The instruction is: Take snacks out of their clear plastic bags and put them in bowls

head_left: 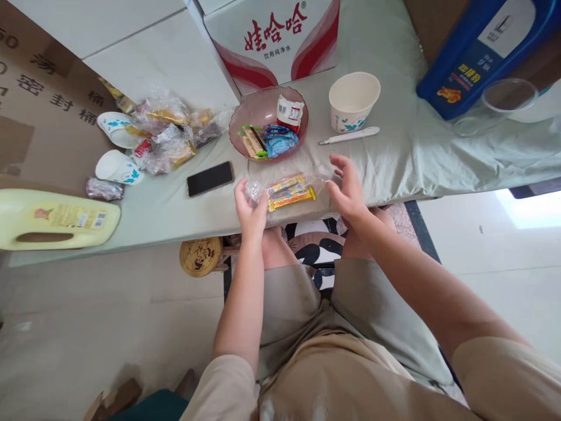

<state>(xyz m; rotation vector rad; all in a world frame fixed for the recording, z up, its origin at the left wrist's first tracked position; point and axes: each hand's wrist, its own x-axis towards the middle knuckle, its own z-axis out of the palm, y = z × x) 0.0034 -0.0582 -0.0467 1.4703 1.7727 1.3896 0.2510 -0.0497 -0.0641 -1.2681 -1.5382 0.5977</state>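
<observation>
A clear plastic bag [287, 190] with yellow snack bars inside lies at the near edge of the table [394, 164]. My left hand [249, 207] pinches the bag's left end, fingers closed on the plastic. Just off the bag's right end, my right hand [346, 187] hovers with its fingers spread and curved, holding nothing. Behind the bag sits a pink glass bowl [248, 114] holding wrapped snacks.
A black phone [210, 178] lies left of the bag. A heap of wrapped snacks [169, 134], two paper cups and a yellow jug [52, 217] are at the left. A paper bowl [353, 100], white pen [350, 135], water carton [280, 41] and blue box stand behind.
</observation>
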